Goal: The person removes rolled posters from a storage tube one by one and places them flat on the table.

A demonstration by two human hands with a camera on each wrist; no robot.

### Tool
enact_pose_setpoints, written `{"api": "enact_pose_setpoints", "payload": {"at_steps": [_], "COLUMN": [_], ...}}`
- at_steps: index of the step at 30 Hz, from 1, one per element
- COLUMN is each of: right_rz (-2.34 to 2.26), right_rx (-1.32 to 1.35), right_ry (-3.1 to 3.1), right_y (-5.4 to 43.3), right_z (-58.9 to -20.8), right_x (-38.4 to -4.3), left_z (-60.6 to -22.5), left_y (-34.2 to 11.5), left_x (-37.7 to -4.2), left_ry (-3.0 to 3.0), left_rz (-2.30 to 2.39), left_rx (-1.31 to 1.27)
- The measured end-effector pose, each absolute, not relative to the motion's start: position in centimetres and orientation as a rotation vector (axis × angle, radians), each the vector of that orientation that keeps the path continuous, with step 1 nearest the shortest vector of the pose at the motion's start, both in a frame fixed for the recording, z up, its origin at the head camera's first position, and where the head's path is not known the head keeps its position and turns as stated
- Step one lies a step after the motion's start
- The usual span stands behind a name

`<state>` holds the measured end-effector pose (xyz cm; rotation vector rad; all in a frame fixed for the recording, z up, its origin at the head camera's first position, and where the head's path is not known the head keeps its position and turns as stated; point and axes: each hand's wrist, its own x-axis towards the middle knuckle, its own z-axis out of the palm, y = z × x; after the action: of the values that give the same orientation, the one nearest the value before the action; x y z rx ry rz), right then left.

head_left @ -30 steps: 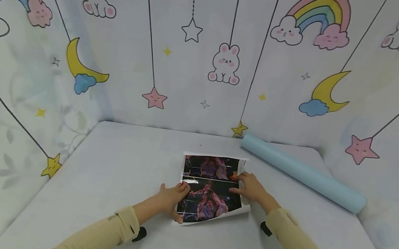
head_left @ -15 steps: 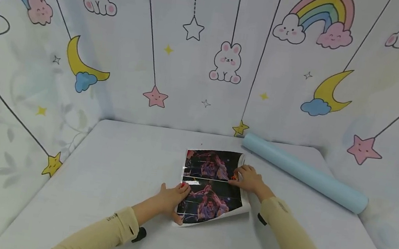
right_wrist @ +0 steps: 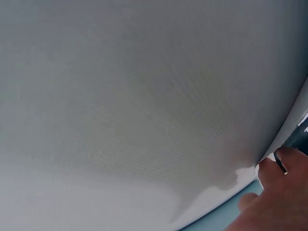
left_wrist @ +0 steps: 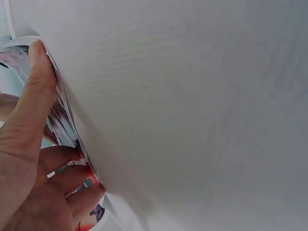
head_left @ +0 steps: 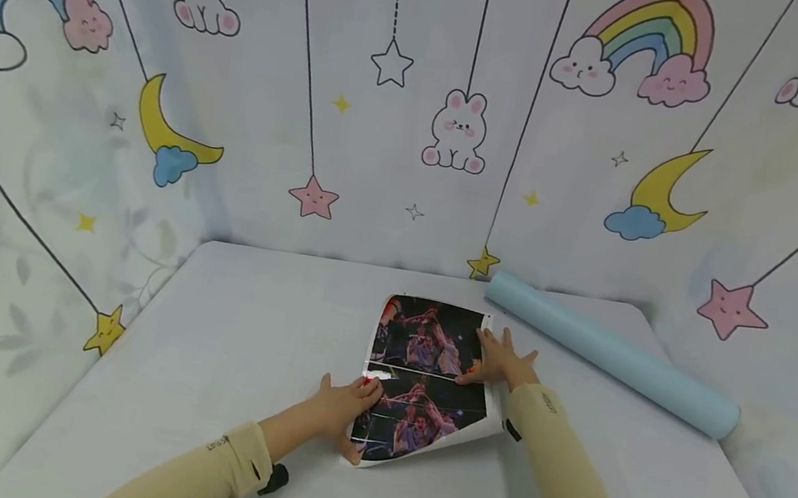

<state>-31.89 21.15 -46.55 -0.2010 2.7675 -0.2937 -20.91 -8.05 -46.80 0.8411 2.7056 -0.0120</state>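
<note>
A glossy photo print (head_left: 425, 421) with a white border lies on the white table, bearing two similar dark pictures of figures with raised arms. Its lower right corner curls up off the table. My left hand (head_left: 336, 411) rests on the left edge, fingers extended over the print and thumb near the lower left corner. In the left wrist view, that thumb (left_wrist: 31, 96) runs along the print's bowed edge. My right hand (head_left: 501, 359) lies at the upper right edge with fingers spread, its thumb reaching onto the picture. The right wrist view catches only part of this hand (right_wrist: 279, 192).
A pale blue roll (head_left: 612, 353) lies diagonally at the table's back right, beyond my right hand. The table (head_left: 269, 316) has a white cover and meets a cloth backdrop (head_left: 381, 154) printed with rabbits, stars and rainbows.
My right hand has shifted up along the print's right edge and its fingers have spread. The print's upper part shows more of its picture, and its lower right curls higher. My left hand stays nearly in place.
</note>
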Motion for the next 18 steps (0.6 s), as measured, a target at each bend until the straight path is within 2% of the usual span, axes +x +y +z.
{"api": "enact_pose_setpoints", "payload": {"at_steps": [11, 18], "right_rz": [-0.452, -0.51], "right_rx": [-0.159, -0.148], "right_ry": [2.72, 2.69], "right_y": [22.4, 21.8], "right_z": [-47.0, -46.8], "right_x": [-32.0, -31.7], "left_z": [-46.2, -46.6], "left_y": [-7.2, -6.7], "left_x": [-20.5, -20.3], "left_ry": [2.705, 2.757], "left_rz": [0.008, -0.168], "left_rx": [0.815, 0.716]}}
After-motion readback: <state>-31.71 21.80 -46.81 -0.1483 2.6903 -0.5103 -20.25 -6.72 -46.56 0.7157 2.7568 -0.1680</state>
